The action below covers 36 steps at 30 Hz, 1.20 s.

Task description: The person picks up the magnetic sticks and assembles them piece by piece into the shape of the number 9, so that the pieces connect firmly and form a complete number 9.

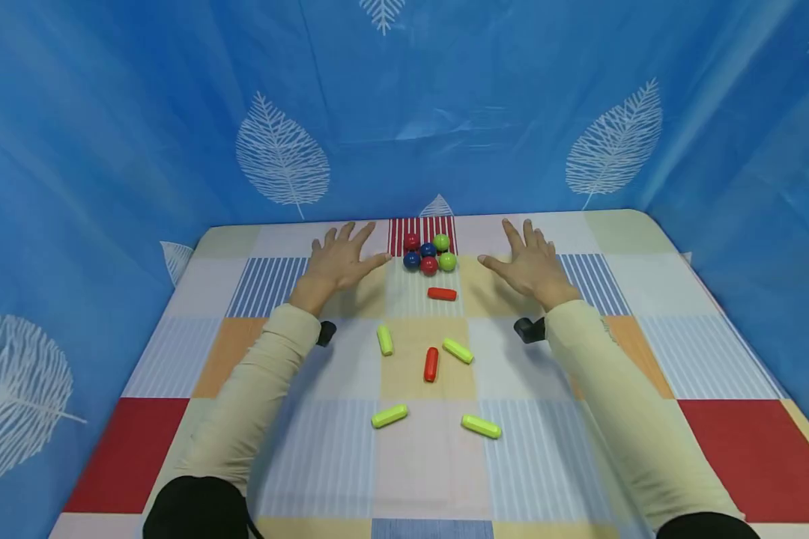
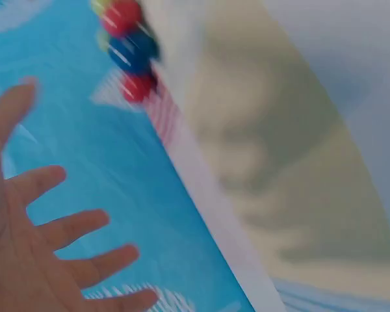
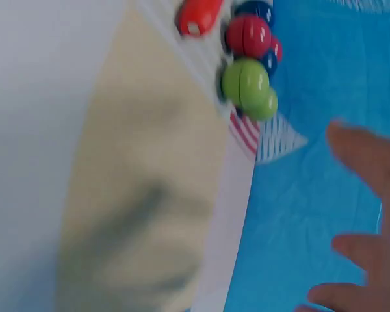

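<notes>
Both hands reach over the far part of the table with fingers spread and nothing held. My left hand [image 1: 337, 262] is to the left of a cluster of glossy balls, my right hand [image 1: 529, 266] to its right. The cluster has red balls [image 1: 428, 266], blue balls [image 1: 411, 260] and green balls [image 1: 447, 261], packed together near the back edge. Just in front of them lies a red stick [image 1: 442, 294]. A second red stick [image 1: 431, 364] lies nearer, among several yellow-green sticks [image 1: 458, 350]. In the left wrist view the thumb and fingers are stretched apart, and the balls look blurred.
A patchwork-patterned cloth [image 1: 431, 464] covers the table. Blue curtains [image 1: 445, 112] with white leaf prints hang behind and on both sides. Dark wrist mounts [image 1: 529, 330] sit under the sleeves. Two yellow-green sticks [image 1: 482, 427] lie nearest the front.
</notes>
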{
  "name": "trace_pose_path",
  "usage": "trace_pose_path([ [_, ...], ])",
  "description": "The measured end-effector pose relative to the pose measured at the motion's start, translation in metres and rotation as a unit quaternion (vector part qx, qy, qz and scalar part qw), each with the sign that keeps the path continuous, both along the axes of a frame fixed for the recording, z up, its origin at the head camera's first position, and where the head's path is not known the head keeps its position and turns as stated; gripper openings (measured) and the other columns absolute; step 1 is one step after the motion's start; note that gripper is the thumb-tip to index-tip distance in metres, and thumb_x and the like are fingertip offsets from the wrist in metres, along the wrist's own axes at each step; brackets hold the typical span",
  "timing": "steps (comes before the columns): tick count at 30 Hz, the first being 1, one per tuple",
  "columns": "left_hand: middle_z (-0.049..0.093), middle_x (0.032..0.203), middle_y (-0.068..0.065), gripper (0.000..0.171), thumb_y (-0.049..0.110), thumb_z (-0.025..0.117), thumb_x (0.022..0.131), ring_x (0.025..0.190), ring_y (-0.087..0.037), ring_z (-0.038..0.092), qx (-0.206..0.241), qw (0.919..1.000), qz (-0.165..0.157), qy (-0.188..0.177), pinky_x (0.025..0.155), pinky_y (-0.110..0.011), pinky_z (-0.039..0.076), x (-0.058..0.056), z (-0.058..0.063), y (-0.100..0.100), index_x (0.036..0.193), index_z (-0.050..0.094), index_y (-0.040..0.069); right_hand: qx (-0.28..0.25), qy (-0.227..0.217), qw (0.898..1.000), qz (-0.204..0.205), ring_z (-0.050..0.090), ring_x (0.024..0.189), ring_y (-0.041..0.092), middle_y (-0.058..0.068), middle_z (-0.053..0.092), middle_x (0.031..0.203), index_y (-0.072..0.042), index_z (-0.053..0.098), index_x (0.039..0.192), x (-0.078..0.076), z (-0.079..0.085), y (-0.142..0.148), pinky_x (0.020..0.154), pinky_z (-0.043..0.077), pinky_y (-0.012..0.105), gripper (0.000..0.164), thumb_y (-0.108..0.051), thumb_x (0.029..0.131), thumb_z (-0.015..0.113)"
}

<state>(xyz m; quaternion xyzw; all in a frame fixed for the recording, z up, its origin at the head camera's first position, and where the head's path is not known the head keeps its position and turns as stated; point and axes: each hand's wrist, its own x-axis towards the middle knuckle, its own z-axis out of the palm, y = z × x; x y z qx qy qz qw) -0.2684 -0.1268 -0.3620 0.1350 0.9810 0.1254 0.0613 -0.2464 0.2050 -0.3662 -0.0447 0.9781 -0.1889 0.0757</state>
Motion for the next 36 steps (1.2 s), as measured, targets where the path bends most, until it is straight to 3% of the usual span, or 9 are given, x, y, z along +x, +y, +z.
trace_pose_path([
  [3,0.034,0.155,-0.018,0.074,0.053,0.056,0.096,0.137,-0.042,0.037,0.037,0.9984,-0.039,0.018,0.105,-0.063,0.033,0.005,0.009,0.013,0.156,0.030,0.017,-0.059,0.065,0.996,0.000,0.029,0.139,0.045,0.027,0.026,0.154,-0.003,0.029,0.153,0.004,0.000,-0.010,0.108,0.029,0.062,0.073,-0.042,0.097,0.056],
  [6,0.048,0.145,-0.017,0.064,0.036,0.065,0.095,0.128,-0.036,0.049,0.124,0.9889,-0.082,0.006,0.102,-0.053,0.043,0.009,0.008,0.029,0.148,0.044,0.007,-0.108,0.096,0.989,0.030,0.050,0.123,0.041,0.025,0.050,0.137,0.002,0.051,0.138,0.011,-0.004,-0.020,0.099,0.042,0.056,0.051,-0.022,0.096,0.063],
  [10,0.059,0.132,-0.019,0.048,0.018,0.068,0.093,0.119,-0.034,0.056,0.243,0.9614,-0.117,-0.052,0.099,-0.043,0.046,0.012,-0.009,0.043,0.135,0.056,-0.002,-0.157,0.050,0.983,0.081,0.058,0.114,0.037,0.022,0.059,0.126,0.002,0.059,0.131,0.017,-0.017,-0.036,0.094,0.048,0.050,0.040,-0.012,0.094,0.064],
  [13,0.063,0.125,-0.020,0.041,0.010,0.069,0.091,0.113,-0.033,0.059,0.287,0.9461,-0.121,-0.088,0.095,-0.040,0.048,0.012,-0.022,0.047,0.129,0.061,-0.004,-0.173,0.013,0.980,0.096,0.058,0.114,0.034,0.020,0.060,0.126,0.001,0.059,0.131,0.015,-0.027,-0.048,0.095,0.048,0.048,0.041,-0.010,0.092,0.066],
  [16,0.065,0.121,-0.019,0.038,0.004,0.069,0.089,0.108,-0.031,0.061,0.315,0.9371,-0.107,-0.107,0.090,-0.040,0.050,0.009,-0.029,0.049,0.126,0.063,-0.003,-0.169,-0.001,0.980,0.104,0.058,0.112,0.032,0.018,0.061,0.125,0.000,0.061,0.129,0.010,-0.037,-0.056,0.095,0.047,0.047,0.042,-0.009,0.089,0.069],
  [20,0.065,0.119,-0.017,0.037,0.001,0.070,0.088,0.105,-0.028,0.062,0.322,0.9324,-0.096,-0.132,0.088,-0.038,0.052,0.005,-0.037,0.052,0.124,0.064,-0.002,-0.168,-0.009,0.979,0.115,0.059,0.108,0.029,0.015,0.064,0.121,-0.002,0.064,0.126,0.004,-0.046,-0.061,0.095,0.047,0.045,0.042,-0.010,0.087,0.074],
  [24,0.066,0.118,-0.017,0.037,-0.001,0.072,0.086,0.104,-0.027,0.065,0.310,0.9316,-0.111,-0.154,0.088,-0.033,0.053,0.002,-0.045,0.060,0.123,0.065,-0.002,-0.178,-0.009,0.976,0.123,0.062,0.101,0.027,0.015,0.067,0.114,-0.001,0.066,0.122,0.001,-0.052,-0.062,0.090,0.050,0.043,0.037,-0.007,0.087,0.074],
  [29,0.069,0.113,-0.017,0.033,-0.006,0.073,0.083,0.100,-0.028,0.067,0.297,0.9361,-0.126,-0.140,0.086,-0.031,0.054,0.000,-0.051,0.066,0.116,0.069,-0.002,-0.183,0.007,0.973,0.138,0.064,0.093,0.025,0.014,0.069,0.106,0.001,0.071,0.113,-0.001,-0.056,-0.065,0.085,0.052,0.040,0.026,-0.003,0.086,0.073],
  [36,0.072,0.102,-0.011,0.023,-0.004,0.074,0.083,0.090,-0.022,0.066,0.287,0.9433,-0.118,-0.119,0.080,-0.030,0.053,0.002,-0.050,0.060,0.106,0.073,0.000,-0.202,0.001,0.969,0.145,0.066,0.095,0.025,0.012,0.071,0.106,-0.001,0.073,0.111,0.001,-0.051,-0.071,0.086,0.054,0.039,0.025,-0.001,0.086,0.073],
])
